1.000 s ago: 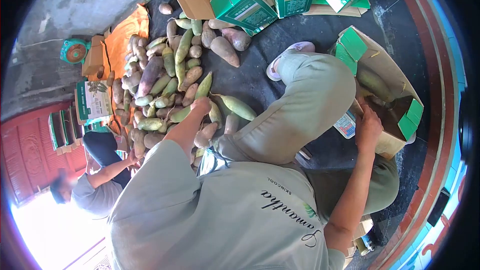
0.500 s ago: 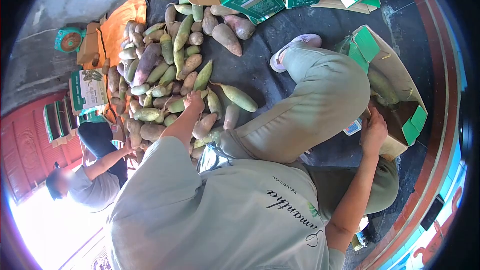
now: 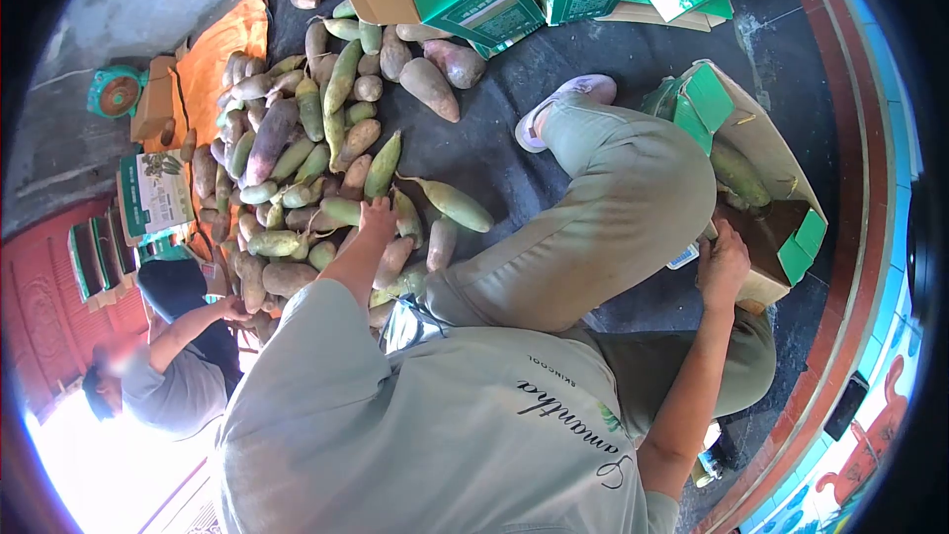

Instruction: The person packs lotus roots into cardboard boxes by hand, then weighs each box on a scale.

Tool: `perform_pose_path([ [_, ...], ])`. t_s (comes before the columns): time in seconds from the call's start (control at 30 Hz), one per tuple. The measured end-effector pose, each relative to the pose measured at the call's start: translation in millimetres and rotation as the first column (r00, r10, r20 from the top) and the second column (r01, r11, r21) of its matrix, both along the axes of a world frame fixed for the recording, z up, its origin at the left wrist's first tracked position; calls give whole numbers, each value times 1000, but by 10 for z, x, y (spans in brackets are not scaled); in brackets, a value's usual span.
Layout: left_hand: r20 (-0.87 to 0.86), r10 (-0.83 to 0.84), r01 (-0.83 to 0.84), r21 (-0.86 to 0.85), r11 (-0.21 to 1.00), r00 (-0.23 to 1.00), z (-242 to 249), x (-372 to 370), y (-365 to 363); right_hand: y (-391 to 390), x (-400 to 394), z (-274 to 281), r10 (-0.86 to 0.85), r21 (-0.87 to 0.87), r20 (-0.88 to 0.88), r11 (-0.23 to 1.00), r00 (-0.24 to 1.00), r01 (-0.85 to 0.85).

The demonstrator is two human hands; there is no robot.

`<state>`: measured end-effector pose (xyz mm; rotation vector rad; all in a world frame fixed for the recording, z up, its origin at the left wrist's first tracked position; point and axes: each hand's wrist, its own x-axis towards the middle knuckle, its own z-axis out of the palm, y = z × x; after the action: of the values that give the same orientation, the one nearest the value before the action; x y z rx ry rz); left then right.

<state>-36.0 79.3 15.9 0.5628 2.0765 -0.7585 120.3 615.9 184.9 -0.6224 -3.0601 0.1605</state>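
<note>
Dark floor mat (image 3: 494,153) underfoot. Left hand (image 3: 377,218) on green gourd (image 3: 343,210) at near edge of gourd pile (image 3: 287,148); finger state unclear. Right hand (image 3: 724,265) grips edge of open cardboard box (image 3: 781,153), fingers curled; gourd inside. Co-worker's hand (image 3: 233,309) at pile's near side.

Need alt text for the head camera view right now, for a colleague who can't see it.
A crouching person's left hand reaches into a pile of green and brown fruits on a dark mat, while the right hand rests on the edge of an open cardboard box holding several fruits. Another person crouches at lower left.
</note>
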Motion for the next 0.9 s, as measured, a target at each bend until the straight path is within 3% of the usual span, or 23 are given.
perform_pose_path([
  [0.03, -50, -26, 30, 70, 997, 998, -56, 88, -66, -2, -1, 0, 6, -2, 1, 1000, 1000, -6],
  [0.13, -13, -90, 91, 91, 992, 996, -164, 165, -201, 1, 2, -12, 5, 11, -8, 1000, 1000, -5],
  [0.33, -155, -102, 129, 170, 977, 983, -71, -4, -126, 3, 13, -17, 25, -11, -54, 1000, 998, -26],
  [0.53, -241, 400, -279, 413, 867, 884, 193, -478, 220, -5, 16, -2, 6, -24, -33, 1000, 999, -6],
  [0.67, -209, 627, -355, 672, 649, 750, 454, -638, 502, 8, 35, -2, 7, -43, -80, 999, 997, -10],
  [0.8, -180, 628, -182, 865, 467, 757, 853, -695, 994, 39, 63, -102, 30, -35, -105, 999, 994, -34],
  [0.9, -250, 587, 86, 952, 293, 770, 1362, -769, 1442, -5, 55, -64, 13, -18, -137, 1000, 990, -15],
])
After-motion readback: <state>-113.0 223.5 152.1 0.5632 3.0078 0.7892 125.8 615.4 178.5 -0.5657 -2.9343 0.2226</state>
